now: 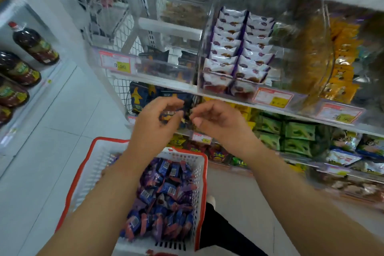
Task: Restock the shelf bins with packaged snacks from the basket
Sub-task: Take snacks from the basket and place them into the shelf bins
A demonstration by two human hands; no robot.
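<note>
Snacks [166, 197] are lying in the near basket [199, 174]; your left hand [154, 122] is pinching one packet [169, 115], your right hand [216, 120] curling loosely, holding nothing clear. Next, you're likely feeding it into the far bin [166, 68].

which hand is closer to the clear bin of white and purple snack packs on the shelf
Right. The right hand is just below the clear bin of white and purple packs; the left hand is lower left of it.
</note>
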